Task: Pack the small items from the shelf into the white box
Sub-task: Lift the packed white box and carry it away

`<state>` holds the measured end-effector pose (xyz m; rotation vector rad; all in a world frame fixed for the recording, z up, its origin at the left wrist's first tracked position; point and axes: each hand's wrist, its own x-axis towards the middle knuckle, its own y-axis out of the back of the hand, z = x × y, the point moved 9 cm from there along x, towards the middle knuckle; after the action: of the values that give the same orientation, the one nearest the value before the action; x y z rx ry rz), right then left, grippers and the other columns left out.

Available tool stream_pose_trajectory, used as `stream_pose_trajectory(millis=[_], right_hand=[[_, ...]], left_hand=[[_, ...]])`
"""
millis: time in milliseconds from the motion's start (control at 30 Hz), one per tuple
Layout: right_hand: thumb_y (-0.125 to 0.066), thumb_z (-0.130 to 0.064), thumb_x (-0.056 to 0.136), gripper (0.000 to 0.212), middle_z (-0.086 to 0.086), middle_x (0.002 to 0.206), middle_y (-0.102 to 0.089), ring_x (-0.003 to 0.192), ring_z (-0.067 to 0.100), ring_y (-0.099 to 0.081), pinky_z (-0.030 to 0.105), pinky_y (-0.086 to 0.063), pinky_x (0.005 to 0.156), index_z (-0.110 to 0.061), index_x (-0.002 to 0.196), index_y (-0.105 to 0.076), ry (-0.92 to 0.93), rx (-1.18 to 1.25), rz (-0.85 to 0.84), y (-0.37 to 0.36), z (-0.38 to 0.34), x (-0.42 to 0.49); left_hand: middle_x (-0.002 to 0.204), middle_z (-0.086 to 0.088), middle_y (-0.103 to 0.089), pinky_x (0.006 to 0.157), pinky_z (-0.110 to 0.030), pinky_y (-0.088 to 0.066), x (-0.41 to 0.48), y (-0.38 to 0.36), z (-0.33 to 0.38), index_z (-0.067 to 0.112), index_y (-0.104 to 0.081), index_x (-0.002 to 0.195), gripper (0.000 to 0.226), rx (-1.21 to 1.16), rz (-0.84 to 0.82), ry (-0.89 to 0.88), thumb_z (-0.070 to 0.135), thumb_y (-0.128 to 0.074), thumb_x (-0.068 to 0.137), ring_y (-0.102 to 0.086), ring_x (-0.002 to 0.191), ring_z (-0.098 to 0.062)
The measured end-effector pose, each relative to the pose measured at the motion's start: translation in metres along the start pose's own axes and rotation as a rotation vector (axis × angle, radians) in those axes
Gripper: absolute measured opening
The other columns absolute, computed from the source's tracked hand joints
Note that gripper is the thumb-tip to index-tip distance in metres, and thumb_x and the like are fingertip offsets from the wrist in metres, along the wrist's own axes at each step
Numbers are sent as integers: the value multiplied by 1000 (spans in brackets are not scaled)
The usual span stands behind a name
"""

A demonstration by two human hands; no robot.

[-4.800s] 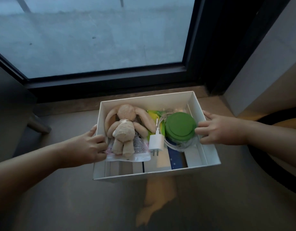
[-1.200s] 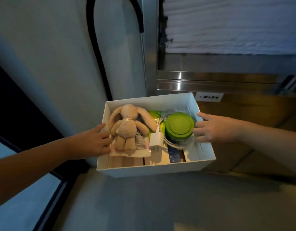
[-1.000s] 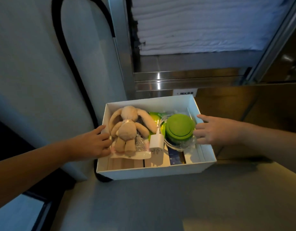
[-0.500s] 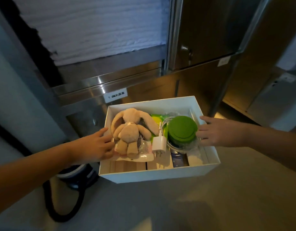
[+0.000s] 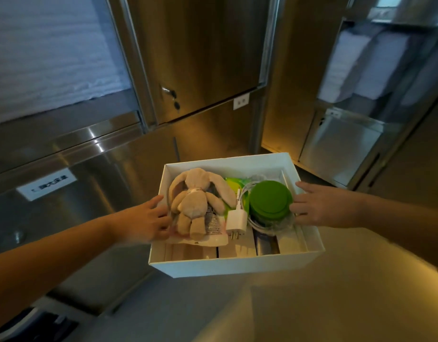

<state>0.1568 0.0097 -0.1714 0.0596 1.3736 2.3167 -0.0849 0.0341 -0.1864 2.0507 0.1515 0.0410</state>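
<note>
In the head view, a white label (image 5: 46, 183) on the steel cabinet (image 5: 200, 58) carries dark writing too blurred to read. The white box (image 5: 237, 266) is held up between both hands: the left grip (image 5: 143, 222) clasps its left wall, the right grip (image 5: 319, 206) its right wall, fingers seemingly touching the green lid (image 5: 269, 198). Inside, a white charger plug (image 5: 236, 219) lies between the lid and a plush rabbit (image 5: 195, 201).

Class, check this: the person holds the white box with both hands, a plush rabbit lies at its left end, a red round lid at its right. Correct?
No: the round plastic lid is green, not red, as the head view shows. The rest holds: the left hand and right hand hold the white cardboard box, with the beige plush rabbit at its left end.
</note>
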Motion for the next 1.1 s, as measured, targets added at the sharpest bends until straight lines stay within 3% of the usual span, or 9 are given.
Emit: stream_pose_trajectory(millis=[267, 467, 733, 900, 1100], right_hand=[[-90, -14, 40, 43, -2, 79, -65, 71, 13, -64, 47, -51, 82, -24, 77, -72, -90, -1, -66, -60, 59, -88], [-88, -11, 48, 42, -2, 85, -66, 77, 13, -64, 49, -48, 88, -25, 83, -71, -168, 15, -87, -104, 102, -125], [-92, -14, 32, 48, -2, 76, -67, 69, 14, -65, 49, -51, 80, -26, 74, -72, -249, 46, -109, -162, 171, -151], [-91, -15, 34, 46, -2, 77, -67, 70, 15, -65, 48, -52, 79, -25, 75, -72, -271, 64, -148, -193, 221, -168], [-80, -8, 60, 41, 4, 96, -66, 90, 21, -64, 55, -39, 96, -21, 97, -69, -329, 62, -277, -237, 271, -201]], left_hand=[[93, 1, -66, 80, -51, -49, 119, -16, -34, 27, -65, 106, 85, 1, -42, -38, 34, -95, 26, -64, 85, -22], [95, 0, -66, 81, -51, -49, 187, -34, -70, 26, -65, 100, 77, -14, -28, -120, 33, -94, 29, -65, 89, -23], [105, 4, -66, 84, -47, -49, 269, -76, -143, 30, -66, 105, 75, -18, 14, -229, 41, -91, 36, -64, 97, -19], [96, 6, -67, 83, -46, -50, 317, -98, -192, 32, -69, 93, 67, -34, -4, -259, 39, -92, 30, -64, 90, -16], [89, 4, -66, 81, -48, -50, 378, -116, -236, 31, -70, 89, 64, 3, -26, -261, 32, -93, 30, -65, 84, -16]])
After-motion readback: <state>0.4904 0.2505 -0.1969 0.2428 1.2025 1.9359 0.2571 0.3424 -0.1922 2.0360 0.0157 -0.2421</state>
